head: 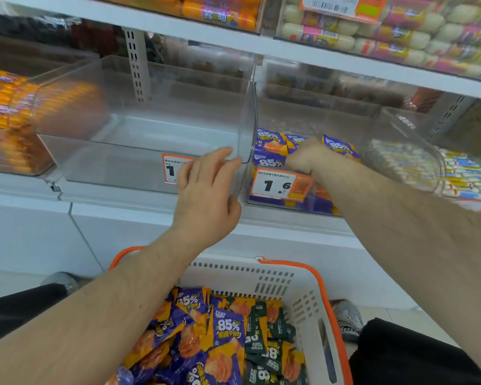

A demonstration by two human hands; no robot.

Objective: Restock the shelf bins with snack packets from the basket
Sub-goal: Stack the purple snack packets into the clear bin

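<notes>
The left hand (206, 195) hovers open-fingered before the empty clear bin (139, 129), while the right hand (306, 158) reaches curled among purple "85%" packets (270, 151), grip unclear, above a "1.6" price tag (281, 185).

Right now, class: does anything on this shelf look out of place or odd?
Yes: the clear middle bin is empty while the neighbouring bins hold stock. The purple packets in the next bin lie jumbled under the right hand.
</notes>
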